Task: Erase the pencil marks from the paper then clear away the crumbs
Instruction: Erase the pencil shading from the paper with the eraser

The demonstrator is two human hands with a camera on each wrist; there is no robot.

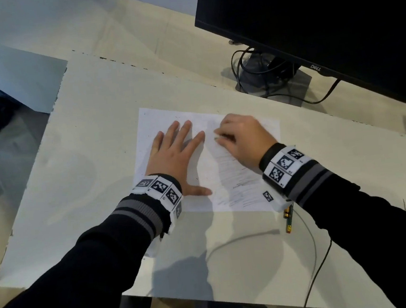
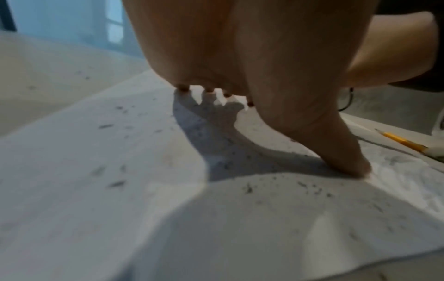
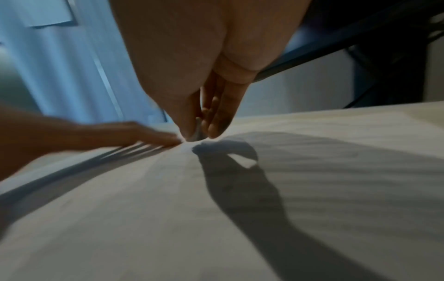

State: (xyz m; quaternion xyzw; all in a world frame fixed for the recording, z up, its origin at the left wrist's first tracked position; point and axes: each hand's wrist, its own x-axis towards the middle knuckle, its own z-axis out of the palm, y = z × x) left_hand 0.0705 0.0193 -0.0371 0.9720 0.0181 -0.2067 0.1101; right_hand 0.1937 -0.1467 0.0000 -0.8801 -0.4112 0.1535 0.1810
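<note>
- White paper (image 1: 242,135) lay flat on the table (image 1: 92,144); left hand (image 1: 174,154), its grip spread, pressed it down, likely to stop creeping.
- Right hand (image 1: 241,135) pinched an eraser (image 1: 217,137) against the sheet; pencil marks (image 1: 239,182) remained nearer; crumbs (image 2: 250,188) dotted the page.

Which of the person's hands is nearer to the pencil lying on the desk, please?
Right. The right hand works on the paper, its wrist just above the pencil; the left hand lies flat farther left.

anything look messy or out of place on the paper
Dark eraser crumbs are scattered over the paper around the flat left hand, expected mid-erasing. Pencil marks remain below the right hand. Nothing looks torn.
</note>
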